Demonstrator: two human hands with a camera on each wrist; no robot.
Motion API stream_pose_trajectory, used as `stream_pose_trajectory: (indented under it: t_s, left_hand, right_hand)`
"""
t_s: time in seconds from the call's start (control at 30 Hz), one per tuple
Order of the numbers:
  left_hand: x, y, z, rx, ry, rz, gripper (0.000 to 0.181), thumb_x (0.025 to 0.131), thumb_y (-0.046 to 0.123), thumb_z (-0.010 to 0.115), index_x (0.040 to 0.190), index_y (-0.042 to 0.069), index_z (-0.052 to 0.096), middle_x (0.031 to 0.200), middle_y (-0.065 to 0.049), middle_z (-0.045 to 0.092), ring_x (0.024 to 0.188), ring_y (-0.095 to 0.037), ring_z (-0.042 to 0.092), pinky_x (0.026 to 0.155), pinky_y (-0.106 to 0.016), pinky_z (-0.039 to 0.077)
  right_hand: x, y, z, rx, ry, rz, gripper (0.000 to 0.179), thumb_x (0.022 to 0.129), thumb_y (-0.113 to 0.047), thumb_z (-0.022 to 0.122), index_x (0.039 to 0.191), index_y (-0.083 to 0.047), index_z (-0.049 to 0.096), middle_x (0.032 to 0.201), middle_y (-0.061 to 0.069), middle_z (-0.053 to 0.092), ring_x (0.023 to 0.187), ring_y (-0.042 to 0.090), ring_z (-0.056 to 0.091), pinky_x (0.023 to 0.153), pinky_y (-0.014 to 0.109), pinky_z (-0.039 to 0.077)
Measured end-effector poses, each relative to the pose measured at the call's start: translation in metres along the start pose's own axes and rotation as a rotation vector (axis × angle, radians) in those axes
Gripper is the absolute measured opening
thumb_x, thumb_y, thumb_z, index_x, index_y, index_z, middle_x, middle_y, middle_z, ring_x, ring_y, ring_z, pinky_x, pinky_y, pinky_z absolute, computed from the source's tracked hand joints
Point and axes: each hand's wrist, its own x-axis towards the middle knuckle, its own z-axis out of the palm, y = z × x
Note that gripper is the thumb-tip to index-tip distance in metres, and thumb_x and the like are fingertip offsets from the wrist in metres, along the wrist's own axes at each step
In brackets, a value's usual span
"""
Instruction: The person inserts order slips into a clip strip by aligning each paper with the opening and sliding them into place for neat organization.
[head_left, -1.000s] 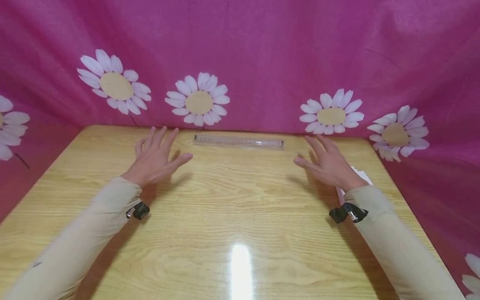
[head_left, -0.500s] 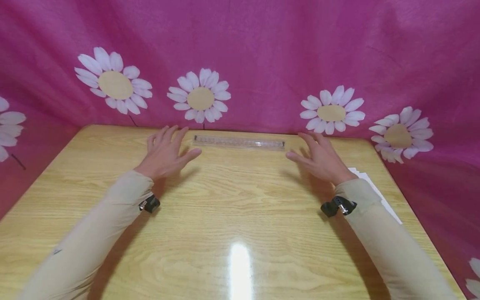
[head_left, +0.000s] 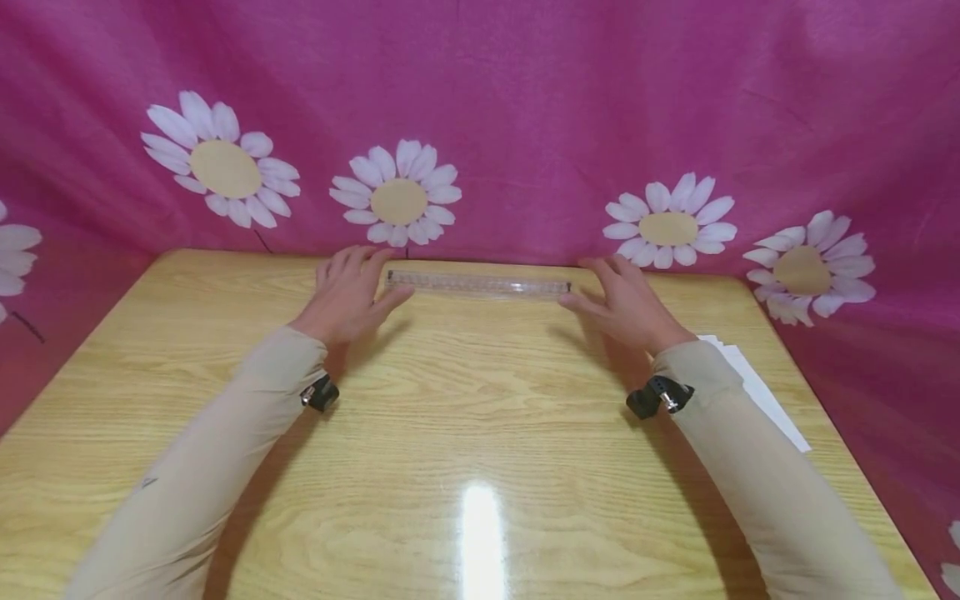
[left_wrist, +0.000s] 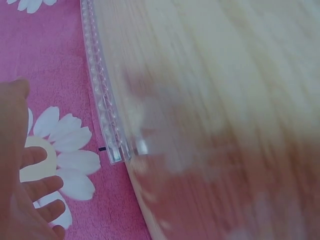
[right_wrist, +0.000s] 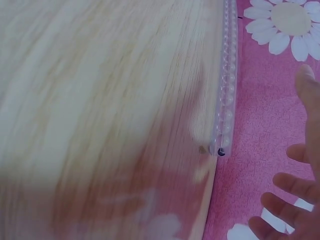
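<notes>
A long, narrow clear plastic case (head_left: 478, 285) lies crosswise along the back edge of the wooden table. Both wrist views show rows of small round clear shapes along it, and a dark spot marks its end in the right wrist view. My left hand (head_left: 351, 292) is just off the case's left end, fingers spread, thumb pointing inward. At the other end, my right hand (head_left: 624, 304) mirrors it, its thumb tip close to the case's corner. Neither hand holds anything. In the left wrist view the case (left_wrist: 105, 95) stands apart from the fingers.
White sheets of paper (head_left: 765, 396) lie at the table's right side, partly under my right forearm in view. A pink cloth (head_left: 525, 125) with white daisies hangs behind the table (head_left: 480, 417) and at both sides. A bright light reflection shows at the front.
Both hands have moved inward from the sides toward the two ends of the clear case. The case stays where it was, and more of the paper shows.
</notes>
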Motion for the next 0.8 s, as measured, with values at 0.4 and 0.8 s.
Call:
stream_pose_trajectory:
  t_s: [0.4, 0.8]
  left_hand:
    - [0.019, 0.005, 0.01, -0.005, -0.014, 0.021, 0.069, 0.104, 0.054, 0.051, 0.155, 0.009, 0.039, 0.159, -0.02, 0.038, 0.15, -0.04, 0.028, 0.12, -0.064, 0.022]
    - [0.033, 0.005, 0.018, 0.013, -0.041, -0.005, 0.063, 0.105, 0.05, 0.052, 0.151, 0.008, 0.042, 0.159, -0.02, 0.038, 0.15, -0.041, 0.028, 0.12, -0.064, 0.023]
  right_hand:
    - [0.014, 0.0, 0.01, -0.005, -0.005, -0.051, 0.075, 0.099, -0.055, 0.063, 0.154, -0.006, 0.045, 0.153, 0.023, 0.043, 0.141, 0.041, 0.041, 0.12, 0.06, 0.036]
    - [0.028, 0.001, 0.016, 0.001, -0.029, -0.062, 0.07, 0.1, -0.05, 0.063, 0.153, -0.008, 0.047, 0.145, 0.021, 0.049, 0.131, 0.037, 0.047, 0.115, 0.057, 0.041]
